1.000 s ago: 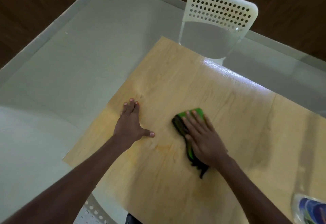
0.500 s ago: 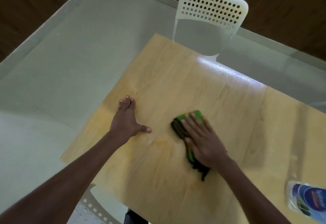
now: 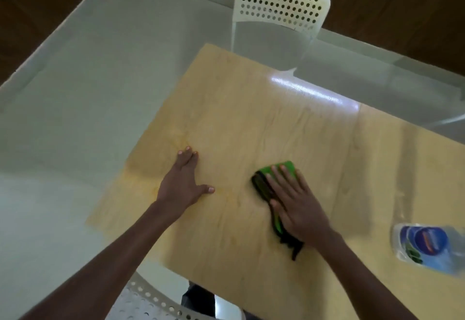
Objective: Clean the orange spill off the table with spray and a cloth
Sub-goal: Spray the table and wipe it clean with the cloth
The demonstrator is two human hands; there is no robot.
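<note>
Two hands flat on table [image 3: 251, 118] — left hand [image 3: 181, 186] spread, empty; right hand [image 3: 295, 203] pressing green-black cloth [image 3: 266, 186]. Faint orange spill [image 3: 226, 195] between them. Spray bottle [image 3: 427, 246] at 4 o'clock — contents unclear.

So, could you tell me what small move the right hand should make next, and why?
Probably slide the green and black cloth under the right hand leftward; faint orange smears show on the light wooden table near the left hand.
</note>
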